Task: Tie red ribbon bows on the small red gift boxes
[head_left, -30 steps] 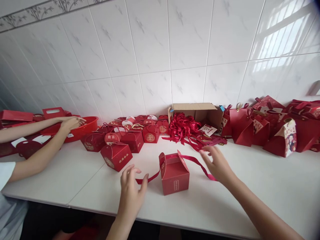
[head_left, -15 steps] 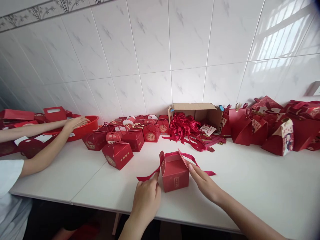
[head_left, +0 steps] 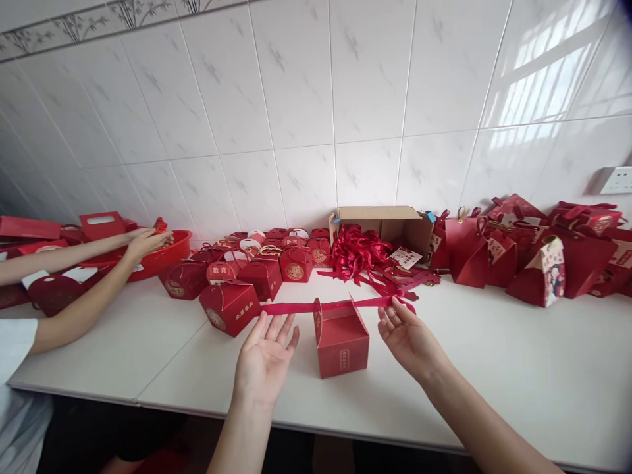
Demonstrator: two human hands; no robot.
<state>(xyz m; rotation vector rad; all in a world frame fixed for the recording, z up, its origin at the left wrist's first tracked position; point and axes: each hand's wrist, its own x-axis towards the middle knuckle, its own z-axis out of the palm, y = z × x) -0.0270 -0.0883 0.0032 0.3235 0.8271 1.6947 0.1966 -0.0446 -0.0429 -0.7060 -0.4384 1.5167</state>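
A small red gift box (head_left: 342,342) stands on the white table (head_left: 494,368) with its two top flaps up. A red ribbon (head_left: 296,307) runs level through the flaps, pulled straight to both sides. My left hand (head_left: 266,359) is left of the box with its fingers stretched and spread. Its fingertips touch the ribbon's left end. My right hand (head_left: 407,336) is right of the box, and its fingertips pinch the ribbon's right part.
Several closed red boxes (head_left: 266,266) stand behind. A cardboard box (head_left: 390,220) spills red ribbons (head_left: 359,250). Red bags (head_left: 518,260) line the right wall. At the left, another person's hands (head_left: 143,240) reach into a red basin (head_left: 170,253).
My hands left the box sides and rose to the ribbon. The ribbon, slack and drooping before, is now stretched straight across the box top. The other person's hands stayed at the basin.
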